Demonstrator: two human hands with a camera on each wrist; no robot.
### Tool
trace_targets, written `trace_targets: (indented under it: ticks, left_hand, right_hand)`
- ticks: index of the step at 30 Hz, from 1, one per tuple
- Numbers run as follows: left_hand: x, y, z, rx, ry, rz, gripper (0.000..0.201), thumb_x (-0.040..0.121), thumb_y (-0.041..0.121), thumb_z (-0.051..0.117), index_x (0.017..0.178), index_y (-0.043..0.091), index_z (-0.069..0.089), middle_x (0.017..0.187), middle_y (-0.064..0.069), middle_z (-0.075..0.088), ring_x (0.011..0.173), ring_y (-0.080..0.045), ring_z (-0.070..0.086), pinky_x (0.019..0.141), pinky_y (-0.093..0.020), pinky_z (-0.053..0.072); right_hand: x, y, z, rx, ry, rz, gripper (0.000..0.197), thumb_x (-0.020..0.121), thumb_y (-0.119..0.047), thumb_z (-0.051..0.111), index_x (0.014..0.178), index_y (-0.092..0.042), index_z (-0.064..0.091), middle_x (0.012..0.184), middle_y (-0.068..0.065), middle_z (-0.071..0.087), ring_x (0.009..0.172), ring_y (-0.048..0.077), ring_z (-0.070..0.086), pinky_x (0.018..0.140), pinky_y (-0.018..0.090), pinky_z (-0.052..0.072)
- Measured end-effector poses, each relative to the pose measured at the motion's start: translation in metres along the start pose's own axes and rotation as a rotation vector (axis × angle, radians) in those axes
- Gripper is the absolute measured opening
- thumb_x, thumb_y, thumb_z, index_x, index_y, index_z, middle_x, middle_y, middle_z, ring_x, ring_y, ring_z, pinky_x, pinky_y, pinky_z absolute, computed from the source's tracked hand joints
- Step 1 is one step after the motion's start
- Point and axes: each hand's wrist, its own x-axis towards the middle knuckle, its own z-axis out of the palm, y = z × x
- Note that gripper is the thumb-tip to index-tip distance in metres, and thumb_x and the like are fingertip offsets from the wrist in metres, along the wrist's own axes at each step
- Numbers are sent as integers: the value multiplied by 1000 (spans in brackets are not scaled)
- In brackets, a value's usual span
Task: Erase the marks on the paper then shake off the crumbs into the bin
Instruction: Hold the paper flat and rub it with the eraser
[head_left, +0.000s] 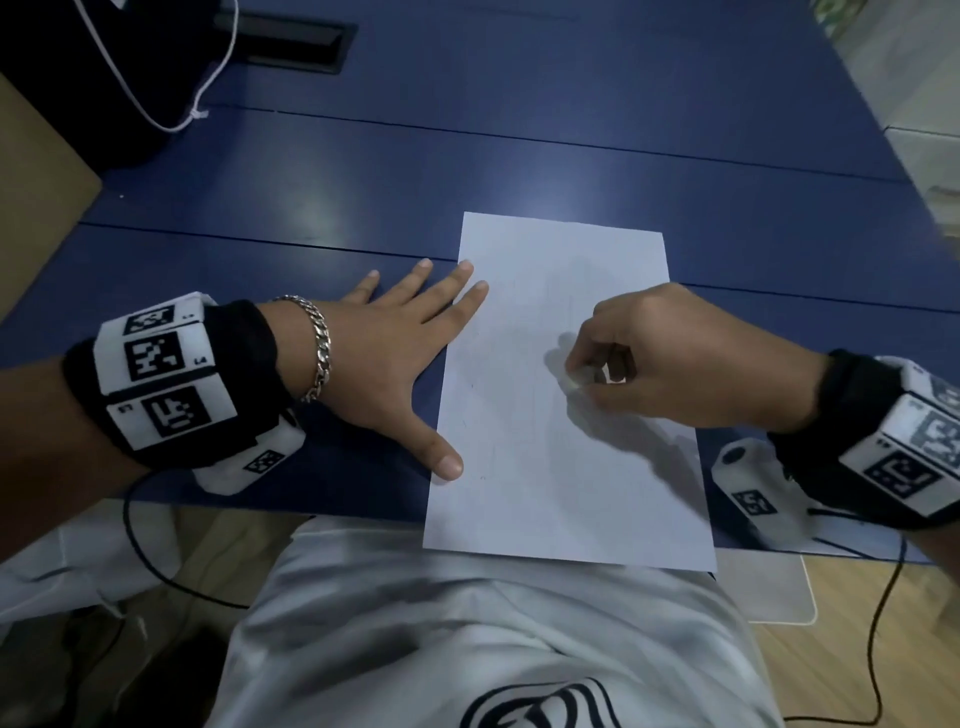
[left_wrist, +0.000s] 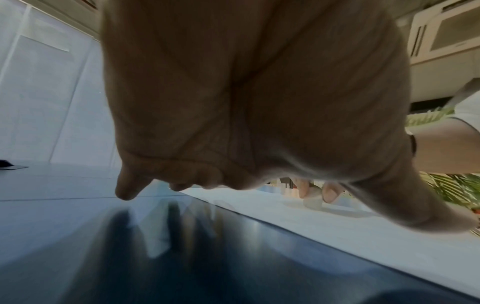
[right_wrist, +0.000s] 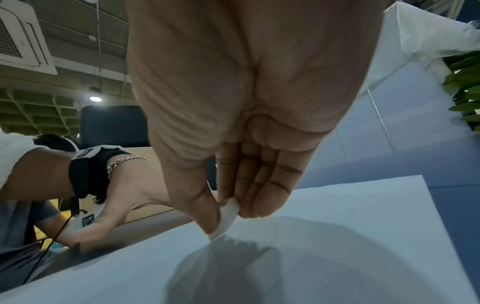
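A white sheet of paper (head_left: 550, 467) lies on the blue table (head_left: 467, 156) in front of me, with only faint marks showing on it. My left hand (head_left: 395, 353) lies flat with spread fingers; its thumb and two fingertips press the paper's left edge. My right hand (head_left: 675, 358) pinches a small white eraser (head_left: 579, 379) and holds its tip against the middle of the sheet. In the right wrist view the eraser (right_wrist: 226, 218) sits between thumb and fingers, touching the paper (right_wrist: 337, 236). From the left wrist I see the palm (left_wrist: 246, 92) above the table and the paper (left_wrist: 363, 236).
A black bin or bag (head_left: 78, 78) with a white cord stands at the table's far left. A black cable slot (head_left: 296, 41) is set into the table at the back. The near edge of the paper overhangs the table toward my lap.
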Motion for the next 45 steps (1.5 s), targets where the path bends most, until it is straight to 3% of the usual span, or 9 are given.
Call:
trace_targets:
  ticks: [8,13,15,20,25,29,33,42,45]
  left_hand:
    - [9,-9,3,42,-10,-14,164,43,111,50,154,29,-38,160,14,-46,152,-25,-37,125,-65,-6]
    - [9,-9,3,46,-8,-35,165,40,112,48,154,30,-39,160,16,-46,152,-23,-37,123,-67,-7]
    - [10,-9,3,45,-5,-38,166,39,112,48,154,30,-38,160,16,-46,152,-23,-36,123,-68,-6]
    - [10,-9,3,45,-14,-38,165,40,112,49,155,30,-38,160,16,-46,152,-23,-36,123,-68,-6]
    - [9,-10,3,49,-4,-38,164,41,112,48,154,30,-38,160,17,-45,153,-23,-35,124,-68,-4]
    - [9,-9,3,89,13,-33,162,43,112,46,155,29,-37,164,11,-41,155,-26,-31,125,-65,-3]
    - [11,-2,-2,39,63,-5,156,49,110,48,155,33,-36,166,4,-39,153,-25,-36,125,-61,-10]
    - [23,9,0,55,38,9,159,46,110,50,156,32,-35,162,7,-44,153,-26,-35,123,-67,-10]
    - [23,8,1,60,49,1,160,44,111,49,156,33,-34,164,7,-42,154,-25,-33,123,-67,-9]
  right_hand:
    - [27,-27,2,-7,2,-169,11,88,-31,72,98,-28,74,85,-16,63,71,1,56,69,8,38]
    - [59,-40,5,-95,47,-234,11,90,-30,65,84,-21,71,78,-10,65,66,11,53,73,28,49]
    - [63,-43,6,-99,74,-241,11,87,-23,66,76,-22,63,73,-12,58,64,12,47,70,30,49]
    - [44,-59,18,-32,-144,-383,10,86,-29,70,82,-20,73,75,-9,65,64,10,55,65,20,43]
    - [43,-19,-9,-1,77,-210,11,86,-26,75,96,-23,78,85,-12,69,68,3,60,69,9,40]
    - [20,3,-13,-11,58,-57,16,84,-23,76,99,-26,78,86,-14,68,76,-3,61,68,6,41]
    - [8,4,-1,5,25,-11,15,85,-23,74,99,-28,77,88,-14,68,77,-3,60,69,13,46]
    - [23,-33,4,-32,-28,-204,9,88,-29,72,95,-25,74,86,-12,63,73,7,58,73,23,48]
    - [33,-35,8,-52,-11,-186,6,86,-26,70,90,-22,73,84,-10,65,72,11,57,75,32,53]
